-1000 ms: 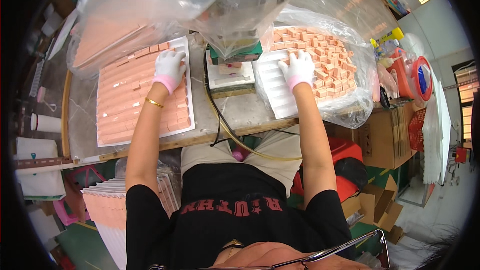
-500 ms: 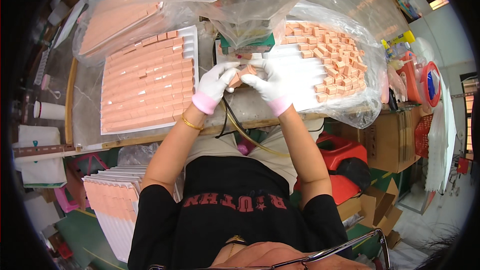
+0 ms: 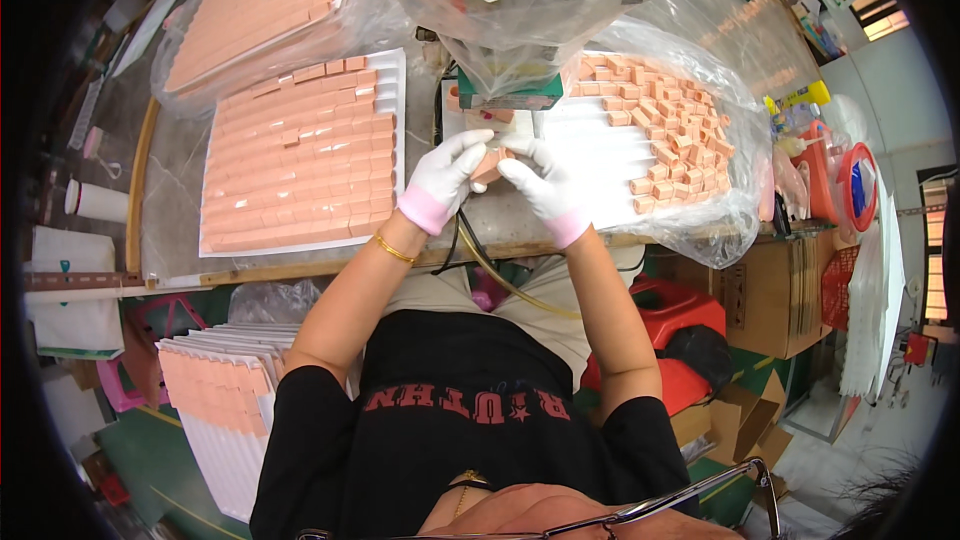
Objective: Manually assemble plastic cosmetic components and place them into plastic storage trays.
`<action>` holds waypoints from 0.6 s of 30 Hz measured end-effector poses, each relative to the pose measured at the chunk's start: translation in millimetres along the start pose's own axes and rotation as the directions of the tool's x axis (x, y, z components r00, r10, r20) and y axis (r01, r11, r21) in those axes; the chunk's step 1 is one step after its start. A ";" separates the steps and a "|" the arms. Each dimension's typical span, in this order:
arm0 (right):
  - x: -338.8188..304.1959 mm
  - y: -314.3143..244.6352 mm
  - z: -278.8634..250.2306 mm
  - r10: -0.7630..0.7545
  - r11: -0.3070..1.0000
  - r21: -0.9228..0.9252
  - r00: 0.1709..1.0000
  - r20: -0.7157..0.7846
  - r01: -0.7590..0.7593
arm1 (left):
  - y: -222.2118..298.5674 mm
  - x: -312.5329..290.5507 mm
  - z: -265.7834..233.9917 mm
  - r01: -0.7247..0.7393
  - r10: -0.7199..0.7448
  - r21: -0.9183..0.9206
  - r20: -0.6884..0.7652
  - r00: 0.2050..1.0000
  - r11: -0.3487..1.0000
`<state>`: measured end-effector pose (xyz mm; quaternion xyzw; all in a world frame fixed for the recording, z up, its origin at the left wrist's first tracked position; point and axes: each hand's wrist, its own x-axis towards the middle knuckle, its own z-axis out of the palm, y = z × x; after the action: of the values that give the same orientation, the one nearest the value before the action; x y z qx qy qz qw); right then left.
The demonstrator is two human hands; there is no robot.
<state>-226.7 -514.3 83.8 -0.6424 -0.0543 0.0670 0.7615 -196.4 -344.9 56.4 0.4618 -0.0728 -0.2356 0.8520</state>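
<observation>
My white-gloved hands meet in front of me at the table's near side, around a small peach-coloured box-shaped piece (image 3: 487, 167). My left hand (image 3: 440, 180) pinches it from the left with thumb and fingers. From the right, the thumb and fingers of my right hand (image 3: 548, 188) close on the same piece. Beside my left hand lies a white ridged tray (image 3: 392, 90) with rows of similar peach pieces. Right of my right hand, another white tray (image 3: 600, 155) bears a loose heap of peach pieces (image 3: 685, 135). The fingers partly hide the held piece.
Clear plastic sheeting (image 3: 520, 0) hangs over a green box-shaped object (image 3: 515, 95) just beyond my hands. A further filled tray (image 3: 250, 25) lies at the back left. Cables (image 3: 480, 255) run over the table edge. Stacked trays (image 3: 215, 420) stand low on the left.
My hands stay together on the peach piece, but its angle has changed and the fingers have shifted around it. The whole view has moved slightly.
</observation>
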 end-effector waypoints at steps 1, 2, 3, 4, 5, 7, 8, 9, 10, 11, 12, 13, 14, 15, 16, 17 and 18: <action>-0.4 0.2 1.8 -0.118 0.963 -0.244 0.993 -0.011 0.112 | -0.3 0.1 4.8 -0.033 0.033 -0.054 0.011 0.999 0.998; -0.1 0.1 2.1 -0.237 0.855 -0.473 0.971 0.006 0.212 | -0.1 0.6 8.0 -0.065 0.067 -0.108 0.024 0.997 0.992; 2.2 6.2 -1.0 -0.240 0.854 -0.474 0.971 0.009 0.215 | -1.0 1.2 6.2 -0.069 0.072 -0.108 0.024 0.997 0.992; 6.1 18.3 -7.4 -0.306 0.823 -0.498 0.952 0.017 0.273 | -3.3 2.1 2.7 -0.030 0.032 0.082 -0.016 0.999 0.996; 11.0 15.1 -6.1 -0.370 0.788 -0.520 0.929 0.027 0.329 | -0.2 1.7 4.4 0.017 0.000 0.267 -0.064 0.998 0.964; 20.8 -2.0 -15.6 -0.245 0.926 -0.337 0.951 -0.188 0.172 | 14.0 1.7 4.6 0.122 -0.054 0.417 -0.172 0.984 0.900; 32.5 -1.8 -31.2 -0.453 0.721 -0.649 0.874 -0.174 0.244 | 13.1 9.4 -9.7 -0.073 0.303 0.713 -0.201 0.932 0.698; 48.9 2.2 -47.6 -0.628 0.417 -0.877 0.773 -0.089 0.238 | 13.0 17.6 -20.9 -0.170 0.611 0.918 -0.093 0.786 0.358; 61.8 5.7 -54.6 -0.632 0.413 -0.880 0.769 -0.094 0.233 | 17.1 26.1 -27.4 -0.179 0.610 0.917 -0.084 0.788 0.358; 74.4 10.1 -62.1 -0.551 0.442 -0.864 0.833 -0.048 0.242 | 20.6 36.4 -33.8 -0.196 0.599 0.921 -0.048 0.800 0.336; 81.1 7.5 -60.4 -0.463 0.473 -0.843 0.887 0.011 0.257 | 22.8 42.7 -40.4 -0.206 0.591 0.927 -0.020 0.807 0.313; 82.5 6.5 -58.9 -0.465 0.470 -0.843 0.885 0.016 0.262 | 18.3 48.2 -48.3 -0.207 0.595 0.927 -0.021 0.803 0.312; 83.6 -2.2 -43.9 -0.440 0.584 -0.747 0.897 0.038 0.318 | 13.5 49.9 -61.2 -0.166 0.543 0.951 -0.002 0.840 0.260; 81.4 -5.9 -35.0 -0.414 0.684 -0.640 0.908 0.055 0.351 | 12.4 50.7 -63.7 -0.135 0.480 0.969 0.019 0.877 0.209; 80.0 -2.1 -30.2 -0.469 0.663 -0.648 0.883 0.031 0.375 | 9.1 50.9 -64.9 -0.142 0.462 0.953 0.003 0.887 0.268; 80.6 5.6 -32.1 -0.466 0.664 -0.648 0.884 0.031 0.373 | 10.3 50.1 -62.1 -0.141 0.460 0.953 0.001 0.888 0.270; 81.4 13.6 -33.9 -0.412 0.764 -0.555 0.911 -0.027 0.329 | 12.2 49.1 -59.7 -0.165 0.455 0.932 0.000 0.890 0.324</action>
<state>-141.3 -531.0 64.4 -0.8097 -0.1407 -0.1503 0.5496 -128.8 -317.4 28.3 0.8551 -0.1643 0.0766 0.4858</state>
